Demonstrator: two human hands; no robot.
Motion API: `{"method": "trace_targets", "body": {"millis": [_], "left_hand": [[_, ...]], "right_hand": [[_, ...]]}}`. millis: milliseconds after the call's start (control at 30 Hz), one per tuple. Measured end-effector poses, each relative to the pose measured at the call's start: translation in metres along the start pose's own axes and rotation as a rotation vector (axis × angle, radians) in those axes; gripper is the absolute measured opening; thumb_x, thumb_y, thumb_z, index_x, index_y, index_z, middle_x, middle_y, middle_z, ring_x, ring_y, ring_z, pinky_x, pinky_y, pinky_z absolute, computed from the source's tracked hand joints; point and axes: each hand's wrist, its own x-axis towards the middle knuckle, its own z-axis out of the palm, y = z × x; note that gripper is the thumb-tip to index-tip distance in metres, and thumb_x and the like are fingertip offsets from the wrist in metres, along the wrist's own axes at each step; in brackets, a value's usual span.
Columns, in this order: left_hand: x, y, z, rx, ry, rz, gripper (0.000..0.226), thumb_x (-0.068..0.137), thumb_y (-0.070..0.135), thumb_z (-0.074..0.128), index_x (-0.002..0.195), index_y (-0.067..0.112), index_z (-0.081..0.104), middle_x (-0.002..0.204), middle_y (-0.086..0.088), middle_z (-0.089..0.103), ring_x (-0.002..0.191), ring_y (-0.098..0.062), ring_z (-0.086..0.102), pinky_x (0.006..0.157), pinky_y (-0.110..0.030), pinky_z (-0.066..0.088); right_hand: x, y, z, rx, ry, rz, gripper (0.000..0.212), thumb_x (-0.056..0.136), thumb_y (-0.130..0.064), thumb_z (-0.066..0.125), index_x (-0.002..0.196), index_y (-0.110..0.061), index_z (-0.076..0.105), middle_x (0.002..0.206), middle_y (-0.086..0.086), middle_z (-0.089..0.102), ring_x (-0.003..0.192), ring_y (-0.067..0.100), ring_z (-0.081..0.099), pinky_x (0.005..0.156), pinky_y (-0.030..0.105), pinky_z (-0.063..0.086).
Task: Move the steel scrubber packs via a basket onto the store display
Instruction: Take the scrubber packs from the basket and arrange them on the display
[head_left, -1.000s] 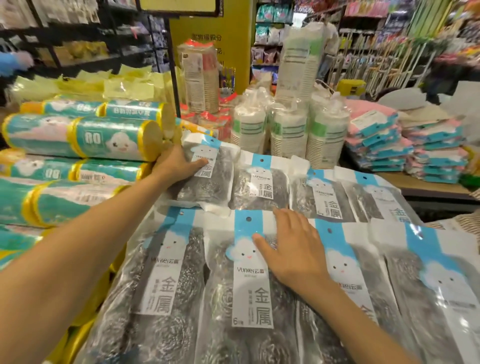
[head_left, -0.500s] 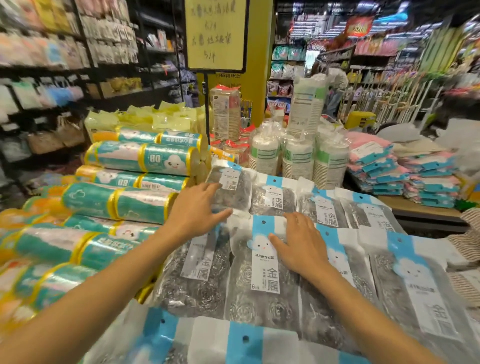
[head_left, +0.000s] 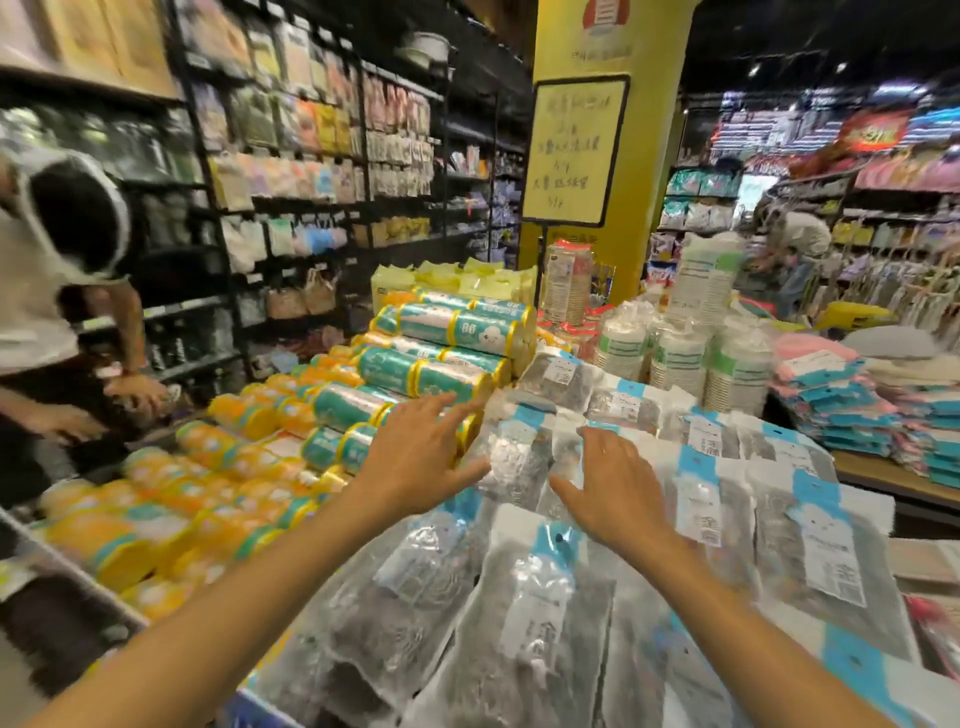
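Note:
Several steel scrubber packs (head_left: 540, 618), clear bags with blue-and-white labels, lie in rows across the store display in front of me. My left hand (head_left: 421, 457) hovers over the left edge of the packs, fingers spread and straight, holding nothing. My right hand (head_left: 613, 483) hovers just right of it, above the middle packs, with its fingers spread too. Between the two hands lies one scrubber pack (head_left: 511, 457). The picture is blurred by motion. No basket is in view.
Teal and yellow rolls (head_left: 431, 374) are stacked left of the packs. Stacks of paper cups (head_left: 675, 353) stand behind, pink and blue cloth packs (head_left: 852, 410) lie at the right. A person (head_left: 62, 312) bends at the left aisle by dark shelves. A yellow sign (head_left: 571, 150) stands behind.
Both hands have lifted off the packs and pulled back toward me. The view has swung up and left, bringing the aisle and a bending person into sight.

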Motion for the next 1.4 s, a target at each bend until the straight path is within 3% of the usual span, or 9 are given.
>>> {"method": "trace_targets", "body": {"millis": [233, 367, 467, 700, 867, 967, 1067, 1167, 1400], "left_hand": [[-0.154, -0.007, -0.037, 0.113, -0.08, -0.279, 0.098, 0.066, 0.078, 0.011, 0.145, 0.025, 0.032, 0.151, -0.005, 0.033, 0.137, -0.025, 0.031, 0.111, -0.041, 0.026], [-0.261, -0.001, -0.048, 0.137, -0.096, -0.475, 0.095, 0.068, 0.079, 0.017, 0.14, 0.021, 0.042, 0.145, -0.007, 0.043, 0.13, -0.028, 0.043, 0.104, -0.044, 0.036], [-0.333, 0.002, -0.057, 0.106, -0.197, -0.659, 0.091, 0.071, 0.079, 0.025, 0.146, 0.027, 0.03, 0.154, 0.0, 0.028, 0.14, -0.023, 0.027, 0.115, -0.044, 0.023], [-0.451, -0.002, -0.086, 0.151, -0.162, -0.825, 0.077, 0.081, 0.071, 0.042, 0.145, 0.029, 0.031, 0.154, 0.001, 0.029, 0.141, -0.021, 0.026, 0.115, -0.04, 0.023], [-0.519, -0.02, -0.098, 0.148, -0.139, -0.95, 0.082, 0.075, 0.075, 0.033, 0.142, 0.029, 0.034, 0.148, 0.002, 0.037, 0.136, -0.019, 0.033, 0.112, -0.034, 0.026], [-0.558, -0.041, -0.105, 0.144, -0.156, -0.972, 0.09, 0.068, 0.078, 0.02, 0.142, 0.029, 0.034, 0.149, 0.004, 0.035, 0.137, -0.018, 0.032, 0.111, -0.033, 0.025], [-0.596, -0.066, -0.112, 0.125, -0.163, -0.97, 0.076, 0.08, 0.071, 0.039, 0.143, 0.029, 0.032, 0.152, 0.002, 0.031, 0.139, -0.019, 0.028, 0.112, -0.034, 0.023], [-0.638, -0.098, -0.12, 0.129, -0.188, -0.969, 0.085, 0.074, 0.076, 0.028, 0.145, 0.029, 0.029, 0.155, 0.001, 0.026, 0.14, -0.019, 0.025, 0.113, -0.034, 0.02], [-0.686, -0.171, -0.116, 0.073, -0.253, -0.868, 0.075, 0.085, 0.066, 0.044, 0.146, 0.027, 0.027, 0.155, -0.002, 0.025, 0.141, -0.022, 0.023, 0.115, -0.039, 0.02]], "right_hand": [[-0.086, -0.078, 0.005, 0.103, -0.104, -0.279, 0.062, 0.092, -0.051, 0.045, 0.141, -0.014, 0.033, 0.139, 0.006, 0.042, 0.129, 0.025, 0.037, 0.101, 0.036, 0.033], [-0.151, -0.127, 0.012, 0.193, -0.199, -0.441, 0.058, 0.091, -0.048, 0.048, 0.136, -0.013, 0.037, 0.137, 0.008, 0.044, 0.127, 0.027, 0.039, 0.103, 0.037, 0.033], [-0.202, -0.16, 0.018, 0.215, -0.265, -0.57, 0.057, 0.09, -0.048, 0.05, 0.133, -0.012, 0.04, 0.131, 0.009, 0.047, 0.122, 0.029, 0.043, 0.098, 0.038, 0.036], [-0.276, -0.226, 0.021, 0.201, -0.326, -0.764, 0.065, 0.092, -0.053, 0.043, 0.141, -0.011, 0.034, 0.137, 0.008, 0.044, 0.127, 0.026, 0.04, 0.102, 0.035, 0.035], [-0.316, -0.276, 0.026, 0.195, -0.348, -0.819, 0.063, 0.092, -0.053, 0.045, 0.139, -0.014, 0.035, 0.137, 0.006, 0.045, 0.126, 0.025, 0.042, 0.103, 0.035, 0.037], [-0.339, -0.311, 0.036, 0.189, -0.365, -0.819, 0.063, 0.091, -0.053, 0.045, 0.14, -0.014, 0.035, 0.138, 0.006, 0.045, 0.126, 0.025, 0.042, 0.103, 0.034, 0.036], [-0.363, -0.349, 0.046, 0.193, -0.359, -0.801, 0.061, 0.091, -0.052, 0.046, 0.138, -0.014, 0.037, 0.137, 0.005, 0.047, 0.125, 0.023, 0.044, 0.101, 0.032, 0.037], [-0.393, -0.394, 0.058, 0.198, -0.383, -0.773, 0.059, 0.092, -0.051, 0.047, 0.136, -0.013, 0.039, 0.134, 0.005, 0.049, 0.123, 0.022, 0.046, 0.099, 0.031, 0.039], [-0.438, -0.466, 0.086, 0.183, -0.407, -0.678, 0.062, 0.091, -0.051, 0.048, 0.138, -0.011, 0.039, 0.135, 0.006, 0.049, 0.124, 0.023, 0.046, 0.1, 0.03, 0.038]]}}
